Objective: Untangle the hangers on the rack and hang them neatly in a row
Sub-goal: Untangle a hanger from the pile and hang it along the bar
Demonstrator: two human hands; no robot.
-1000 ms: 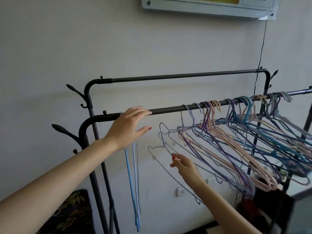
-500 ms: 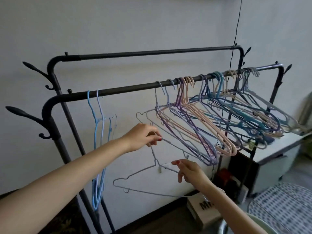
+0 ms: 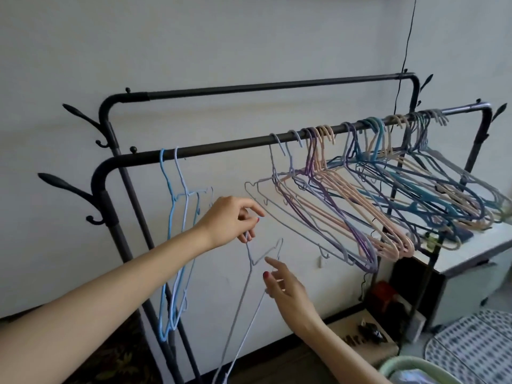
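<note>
A black double-bar rack stands against the wall; its front bar carries the hangers. Two pale blue and lilac hangers hang straight near the bar's left end. A tangled bunch of lilac, pink, purple and blue hangers slants down to the right along the bar. My left hand pinches the hook of a loose grey-lilac hanger, which dangles off the bar and below it. My right hand is just beside that hanger's shoulder, fingers spread, holding nothing.
The rear bar is bare. Leaf-shaped hooks stick out at the rack's left post. A white cabinet stands under the right end, a cardboard box on the floor, a dotted cushion at lower right.
My left hand came down from the bar and took the loose hanger by its hook. That hanger swung from lying flat to hanging vertically, and my right hand let go of it.
</note>
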